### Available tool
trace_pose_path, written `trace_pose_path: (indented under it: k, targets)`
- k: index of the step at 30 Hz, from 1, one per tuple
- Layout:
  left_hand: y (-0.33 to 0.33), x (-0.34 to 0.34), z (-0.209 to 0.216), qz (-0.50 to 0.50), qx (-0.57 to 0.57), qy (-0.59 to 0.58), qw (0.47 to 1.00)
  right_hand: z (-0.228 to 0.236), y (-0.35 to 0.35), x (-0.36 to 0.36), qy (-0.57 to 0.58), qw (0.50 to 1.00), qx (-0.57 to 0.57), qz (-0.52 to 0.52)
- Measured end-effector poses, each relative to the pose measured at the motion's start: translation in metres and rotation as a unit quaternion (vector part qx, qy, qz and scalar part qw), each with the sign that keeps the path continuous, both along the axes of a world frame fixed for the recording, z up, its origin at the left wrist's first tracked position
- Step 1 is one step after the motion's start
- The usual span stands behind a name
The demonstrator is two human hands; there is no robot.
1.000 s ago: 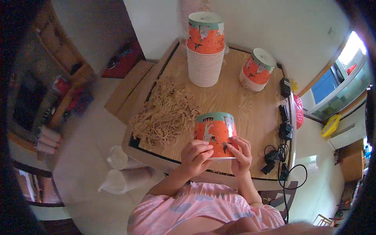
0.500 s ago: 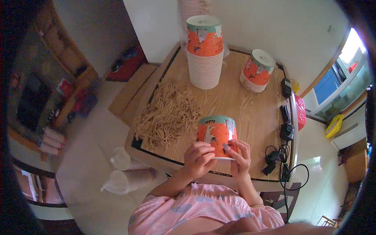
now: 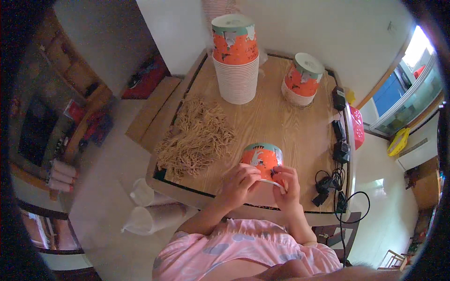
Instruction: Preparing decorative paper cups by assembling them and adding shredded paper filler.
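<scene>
At the table's near edge an orange paper tub [image 3: 263, 161] with a green base band lies tipped, its white rim toward me. My left hand [image 3: 238, 183] grips the rim's left side with bent fingers. On the right side, my right hand [image 3: 287, 186] pinches the rim, thumb and fingers closed around it. A small pale tan bit shows at the right fingertips, too small to name. To the left lies a tangled heap of brown twine-like strands [image 3: 197, 140]. What the fingers do inside the rim is hidden.
Behind stand a tall stack of upturned paper tubs [image 3: 236, 77] and a shorter stack [image 3: 302, 84]. Black adapters and cables [image 3: 333, 182] line the right edge of the wooden table [image 3: 276, 117]. Bagged tub stacks [image 3: 150, 218] lie on the floor at left.
The tub has tilted, so more of its open rim faces me. Both hands have shifted their fingers along the rim. The whole view has moved slightly.
</scene>
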State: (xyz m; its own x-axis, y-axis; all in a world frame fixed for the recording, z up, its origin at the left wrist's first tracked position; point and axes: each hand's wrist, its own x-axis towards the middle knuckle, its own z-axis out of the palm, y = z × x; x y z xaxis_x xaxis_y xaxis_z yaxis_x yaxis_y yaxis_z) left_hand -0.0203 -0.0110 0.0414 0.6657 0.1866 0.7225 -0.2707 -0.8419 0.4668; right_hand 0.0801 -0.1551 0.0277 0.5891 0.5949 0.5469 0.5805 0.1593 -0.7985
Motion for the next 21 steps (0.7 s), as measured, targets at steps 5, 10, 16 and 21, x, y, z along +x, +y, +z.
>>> trace_pose_path:
  k: [5,10,16,21]
  targets:
    - [0.002,0.001,-0.004,0.017,0.010,-0.002,1.000,0.023,-0.001,0.001,-0.135,0.984,-0.113,-0.009]
    - [0.007,0.004,-0.003,0.094,-0.042,-0.017,0.995,0.015,-0.002,0.016,-0.043,0.990,-0.038,-0.130]
    - [0.003,-0.003,-0.029,0.142,-0.203,0.063,0.967,0.018,-0.009,0.030,-0.129,0.964,0.069,-0.224]
    - [0.002,-0.007,-0.041,0.133,-0.208,0.090,0.965,0.016,-0.009,0.026,-0.138,0.965,0.076,-0.211]
